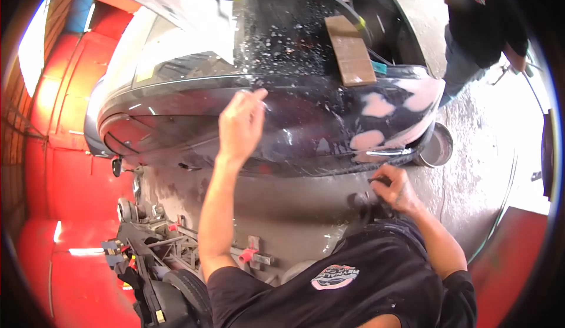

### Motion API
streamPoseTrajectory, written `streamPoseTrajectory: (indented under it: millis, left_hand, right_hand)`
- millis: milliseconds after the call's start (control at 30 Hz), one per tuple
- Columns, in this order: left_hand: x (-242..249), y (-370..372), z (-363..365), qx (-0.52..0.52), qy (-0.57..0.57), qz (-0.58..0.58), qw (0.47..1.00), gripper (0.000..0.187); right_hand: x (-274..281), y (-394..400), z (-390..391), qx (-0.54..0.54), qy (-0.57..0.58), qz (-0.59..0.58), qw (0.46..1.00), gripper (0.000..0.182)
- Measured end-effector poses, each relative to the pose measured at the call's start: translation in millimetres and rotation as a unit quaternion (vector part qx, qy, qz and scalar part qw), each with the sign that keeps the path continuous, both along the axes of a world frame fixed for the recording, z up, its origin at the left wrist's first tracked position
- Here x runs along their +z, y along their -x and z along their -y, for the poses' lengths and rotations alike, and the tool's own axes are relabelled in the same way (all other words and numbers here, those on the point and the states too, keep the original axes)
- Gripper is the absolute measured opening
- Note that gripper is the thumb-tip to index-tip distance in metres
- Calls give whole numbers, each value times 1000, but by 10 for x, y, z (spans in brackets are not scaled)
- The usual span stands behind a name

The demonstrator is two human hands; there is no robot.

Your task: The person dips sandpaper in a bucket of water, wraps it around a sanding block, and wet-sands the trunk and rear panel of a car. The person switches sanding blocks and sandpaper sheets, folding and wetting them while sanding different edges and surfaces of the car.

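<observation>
So the dark car [282, 125] stretches across the middle of the frame, pale patches [376, 105] toward its right end. The left hand [241, 122] is up by the body's top edge, fingers loosely bent rather than spread; can't tell if it's touching or pinching anything. The right hand [394, 188], just below the right end, is curled by a dark bit, grip unclear. Iffy part imo: the brown board [351, 51] at upper right sits near the edge, so a bump could send it sliding. A stray foot might also tip the bucket [436, 145] below the corner.
</observation>
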State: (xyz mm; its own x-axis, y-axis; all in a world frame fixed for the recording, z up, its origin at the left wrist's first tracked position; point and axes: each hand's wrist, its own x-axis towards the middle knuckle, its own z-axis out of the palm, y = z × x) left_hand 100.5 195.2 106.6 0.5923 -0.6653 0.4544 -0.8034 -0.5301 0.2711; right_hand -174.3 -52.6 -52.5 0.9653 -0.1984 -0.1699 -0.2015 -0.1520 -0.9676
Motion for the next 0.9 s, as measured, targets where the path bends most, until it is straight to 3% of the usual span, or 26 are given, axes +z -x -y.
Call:
streamPoseTrajectory:
  millis: [33, 100, 167, 233, 300, 333, 433, 500, 533, 633, 667, 767, 833, 900]
  left_hand:
    - [-167, 254, 91, -3, 50, -87, 995, 23]
    - [-561, 684, 248, -30, 42, -213, 976, 21]
    - [-1089, 1193, 525, -80, 75, -384, 917, 21]
    - [-1568, 1696, 929, -121, 39, -487, 864, 23]
    - [-2025, 2201, 1353, -131, 14, -561, 817, 23]
    - [-2274, 2396, 1569, -148, 0, -574, 805, 33]
    - [-2944, 3010, 2267, -111, -3, -711, 694, 46]
    - [-3262, 3320, 2688, -107, -20, -742, 662, 54]
    - [-3409, 3456, 2914, -111, -14, -741, 662, 51]
    - [-3815, 3719, 3546, -28, 42, -826, 562, 46]
    - [-4056, 3779, 3693, -18, 63, -792, 607, 41]
    - [-4592, 3710, 4122, 88, 87, -803, 583, 38]
    - [-4915, 3579, 4396, 133, 91, -790, 592, 40]
    - [-5471, 3407, 4597, 122, 93, -742, 652, 35]
  right_hand:
    - [-20, 65, 117, -14, 23, 2, 1000, 18]
    - [-135, 192, 409, -23, 53, -18, 998, 19]
    - [-526, 377, 684, -53, 32, -31, 998, 20]
    - [-714, 648, 977, -95, 43, -23, 994, 21]
    - [-821, 953, 1220, -143, 11, -68, 987, 22]
    - [-939, 1113, 1316, -186, -36, -51, 981, 23]
    - [-1306, 1623, 1635, -270, -91, -95, 954, 21]
    - [-1805, 1902, 1783, -348, -156, -101, 919, 23]
    - [-1971, 1997, 1873, -379, -199, -81, 900, 13]
    - [-2305, 2034, 2273, -398, -236, -160, 872, 15]
    - [-2474, 2002, 2433, -373, -255, -159, 878, 23]
    - [-2708, 1770, 2988, -278, -295, -180, 896, 32]
    - [-3471, 1680, 3178, -236, -260, -175, 920, 40]
    - [-4083, 1531, 3385, -223, -249, -131, 933, 40]
